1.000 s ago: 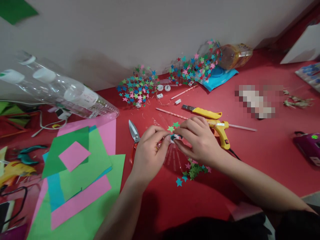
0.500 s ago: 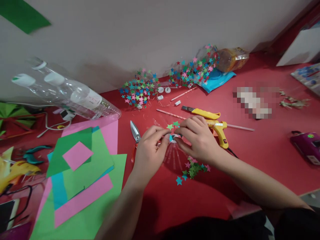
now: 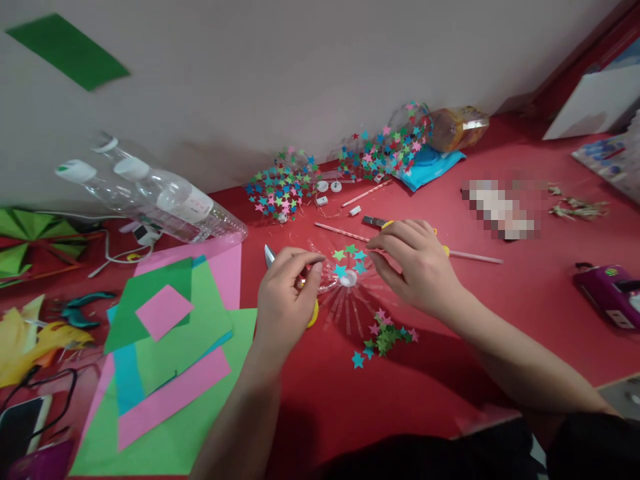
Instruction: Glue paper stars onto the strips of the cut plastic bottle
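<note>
A clear plastic bottle piece [image 3: 349, 279], cut into thin strips fanned out around its white neck, lies on the red table. Several green and blue paper stars [image 3: 340, 255] sit on its far strips. My left hand [image 3: 289, 288] hovers at its left side, thumb and forefinger slightly parted, nothing visible between them. On the other side my right hand [image 3: 413, 260] is raised with fingers apart and holds nothing. Nearer to me is a small heap of loose paper stars [image 3: 387, 339]. My left hand mostly covers the scissors [image 3: 269, 255]; my right hides most of a yellow glue gun [image 3: 445, 251].
Stacked coloured paper [image 3: 175, 373] covers the left side, with plastic bottles [image 3: 185, 200] leaning behind. Star-covered balls [image 3: 284, 183] stand by the wall. A striped straw [image 3: 340, 231] and a cutter knife [image 3: 374, 221] lie beyond my hands. A purple device [image 3: 607, 293] is far right.
My hands have moved apart from the bottle neck, left hand leftward and right hand rightward, uncovering blue stars on the strips. The view has shifted slightly.
</note>
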Action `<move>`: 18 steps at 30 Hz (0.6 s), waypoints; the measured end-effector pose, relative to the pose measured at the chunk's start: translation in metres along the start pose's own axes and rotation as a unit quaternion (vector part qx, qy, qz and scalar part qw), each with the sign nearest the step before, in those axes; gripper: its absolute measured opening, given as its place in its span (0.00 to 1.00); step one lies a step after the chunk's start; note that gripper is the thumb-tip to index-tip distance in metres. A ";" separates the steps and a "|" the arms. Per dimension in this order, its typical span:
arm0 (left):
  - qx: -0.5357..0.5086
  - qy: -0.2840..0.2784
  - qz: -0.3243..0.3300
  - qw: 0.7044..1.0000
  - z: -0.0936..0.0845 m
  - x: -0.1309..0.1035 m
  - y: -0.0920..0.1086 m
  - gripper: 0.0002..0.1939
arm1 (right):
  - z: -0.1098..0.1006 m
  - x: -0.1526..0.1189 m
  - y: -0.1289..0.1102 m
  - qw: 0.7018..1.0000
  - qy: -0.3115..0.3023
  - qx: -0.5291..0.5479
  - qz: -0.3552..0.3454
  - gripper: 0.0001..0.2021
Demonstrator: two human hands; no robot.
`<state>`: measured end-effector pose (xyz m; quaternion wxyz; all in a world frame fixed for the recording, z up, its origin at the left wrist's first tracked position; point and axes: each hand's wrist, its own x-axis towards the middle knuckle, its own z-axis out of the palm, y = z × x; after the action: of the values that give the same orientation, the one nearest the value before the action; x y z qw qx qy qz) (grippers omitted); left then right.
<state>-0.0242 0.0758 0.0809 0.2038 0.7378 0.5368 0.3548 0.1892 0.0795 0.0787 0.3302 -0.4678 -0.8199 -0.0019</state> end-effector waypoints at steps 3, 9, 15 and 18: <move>0.004 0.016 0.013 1.000 -0.003 0.000 0.000 0.06 | -0.007 0.002 0.001 0.999 -0.027 -0.024 0.011 0.10; 0.011 0.039 0.043 0.998 -0.011 -0.004 0.010 0.07 | -0.027 0.003 -0.001 0.993 -0.086 -0.070 0.030 0.11; -0.041 0.026 0.080 0.996 -0.024 -0.019 0.029 0.14 | -0.050 -0.008 -0.004 0.983 -0.123 -0.119 0.070 0.12; -0.070 -0.080 0.060 0.993 -0.030 -0.031 0.046 0.13 | -0.054 -0.019 -0.007 0.966 -0.156 -0.156 0.137 0.14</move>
<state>-0.0223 0.0286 0.1223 0.2756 0.7785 0.4477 0.3428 0.2196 0.0439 0.1132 0.1178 -0.6158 -0.7789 -0.0115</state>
